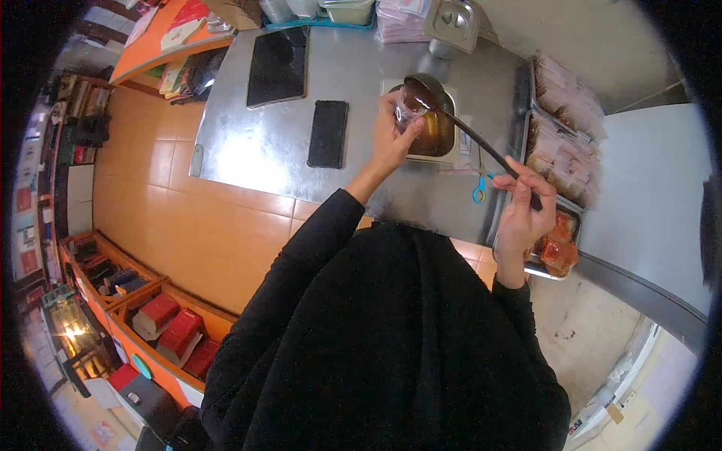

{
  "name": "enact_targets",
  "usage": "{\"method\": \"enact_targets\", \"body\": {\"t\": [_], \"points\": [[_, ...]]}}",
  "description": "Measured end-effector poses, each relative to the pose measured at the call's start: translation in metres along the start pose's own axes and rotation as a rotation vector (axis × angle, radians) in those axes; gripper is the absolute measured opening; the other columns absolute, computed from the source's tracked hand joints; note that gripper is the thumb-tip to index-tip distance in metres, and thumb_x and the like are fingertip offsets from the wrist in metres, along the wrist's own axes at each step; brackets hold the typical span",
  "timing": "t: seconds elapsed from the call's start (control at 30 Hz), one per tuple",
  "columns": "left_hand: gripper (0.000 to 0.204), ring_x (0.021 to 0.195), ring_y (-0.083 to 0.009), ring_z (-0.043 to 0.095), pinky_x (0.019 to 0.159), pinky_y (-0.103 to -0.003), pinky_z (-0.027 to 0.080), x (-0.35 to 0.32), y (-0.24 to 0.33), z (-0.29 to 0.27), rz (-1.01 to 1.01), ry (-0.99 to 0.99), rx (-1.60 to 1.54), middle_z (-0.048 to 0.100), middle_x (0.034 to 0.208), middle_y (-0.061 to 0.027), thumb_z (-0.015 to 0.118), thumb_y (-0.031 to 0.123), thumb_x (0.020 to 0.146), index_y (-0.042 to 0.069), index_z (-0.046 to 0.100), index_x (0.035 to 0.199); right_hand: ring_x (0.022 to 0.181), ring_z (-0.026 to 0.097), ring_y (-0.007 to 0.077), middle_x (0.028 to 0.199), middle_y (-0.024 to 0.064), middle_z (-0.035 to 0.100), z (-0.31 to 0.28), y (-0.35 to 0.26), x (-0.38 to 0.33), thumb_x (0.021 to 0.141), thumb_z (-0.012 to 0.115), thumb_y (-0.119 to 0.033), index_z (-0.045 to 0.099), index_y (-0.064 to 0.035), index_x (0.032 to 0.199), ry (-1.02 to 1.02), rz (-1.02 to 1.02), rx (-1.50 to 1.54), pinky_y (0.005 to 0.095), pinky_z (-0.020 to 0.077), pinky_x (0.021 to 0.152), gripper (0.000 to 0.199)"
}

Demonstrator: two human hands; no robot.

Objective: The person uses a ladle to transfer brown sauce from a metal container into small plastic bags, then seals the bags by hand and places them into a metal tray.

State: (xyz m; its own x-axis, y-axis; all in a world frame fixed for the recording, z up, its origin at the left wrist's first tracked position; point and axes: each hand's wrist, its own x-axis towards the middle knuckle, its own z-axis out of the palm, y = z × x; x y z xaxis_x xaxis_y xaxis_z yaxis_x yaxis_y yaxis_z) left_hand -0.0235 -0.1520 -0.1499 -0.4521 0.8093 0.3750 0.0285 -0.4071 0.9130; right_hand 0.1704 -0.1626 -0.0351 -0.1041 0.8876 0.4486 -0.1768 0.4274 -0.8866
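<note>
My right hand (523, 199) is closed around the handle of a black ladle (481, 140), which slants up and to the left. The ladle's bowl, with dark brown sauce in it, is tilted at the mouth of a small clear plastic bag (408, 105). That bag is gripped in my left hand (392, 143), its fingers behind and thumb in front. Both are over a rectangular metal pan (453, 113) of brown sauce, partly hidden by my hand and the ladle. Blue-handled scissors (480, 191) lie just left of my right hand.
On the steel table (248, 154) lie a black phone (328, 134) and a dark tablet (278, 66). Trays of filled bags (560, 146) line the right edge, with red-sauced packs (559, 252) nearest me. A metal lid (453, 22) and pink-white packets (401, 20) are at the back.
</note>
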Motion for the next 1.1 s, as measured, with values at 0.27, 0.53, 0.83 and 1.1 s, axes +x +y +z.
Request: {"method": "enact_targets", "body": {"t": [0.27, 0.53, 0.83, 1.1], "points": [[0.049, 0.092, -0.0146, 0.043, 0.083, -0.028, 0.033, 0.001, 0.011, 0.0, -0.004, 0.001, 0.054, 0.044, 0.099, -0.0073, 0.059, 0.029, 0.075, 0.002, 0.033, 0.108, 0.067, 0.06, 0.0207, 0.086, 0.0207, 0.058, -0.001, -0.012, 0.001, 0.083, 0.046, -0.006, 0.05, 0.0, 0.08, -0.146, -0.203, -0.181, 0.026, 0.0462, 0.061, 0.008], [0.048, 0.093, -0.0144, 0.042, 0.084, -0.028, 0.032, 0.003, 0.017, 0.003, 0.002, 0.002, 0.042, 0.044, 0.099, -0.0071, 0.059, 0.028, 0.075, 0.002, 0.034, 0.108, 0.066, 0.06, 0.0227, 0.089, 0.0234, 0.057, -0.001, -0.023, 0.006, 0.082, 0.046, -0.006, 0.048, -0.0003, 0.082, -0.236, -0.37, -0.216, 0.0266, 0.0474, 0.056, 0.006], [0.051, 0.088, -0.0165, 0.045, 0.08, -0.029, 0.035, 0.002, 0.017, 0.006, -0.009, 0.064, -0.032, 0.047, 0.093, -0.0082, 0.062, 0.029, 0.072, 0.0, 0.037, 0.105, 0.067, 0.06, 0.0221, 0.088, 0.0223, 0.057, 0.0, -0.023, 0.003, 0.082, 0.045, -0.005, 0.049, 0.0013, 0.08, -0.273, -0.402, -0.287, 0.0281, 0.0477, 0.061, 0.007], [0.048, 0.086, -0.0162, 0.047, 0.078, -0.029, 0.036, 0.001, 0.012, -0.001, -0.018, 0.081, 0.008, 0.049, 0.092, -0.0091, 0.063, 0.024, 0.071, -0.001, 0.038, 0.104, 0.064, 0.059, 0.0217, 0.089, 0.0211, 0.057, 0.006, -0.009, -0.001, 0.083, 0.044, -0.005, 0.046, 0.0009, 0.086, -0.087, -0.124, -0.121, 0.0284, 0.0474, 0.06, 0.007]]}}
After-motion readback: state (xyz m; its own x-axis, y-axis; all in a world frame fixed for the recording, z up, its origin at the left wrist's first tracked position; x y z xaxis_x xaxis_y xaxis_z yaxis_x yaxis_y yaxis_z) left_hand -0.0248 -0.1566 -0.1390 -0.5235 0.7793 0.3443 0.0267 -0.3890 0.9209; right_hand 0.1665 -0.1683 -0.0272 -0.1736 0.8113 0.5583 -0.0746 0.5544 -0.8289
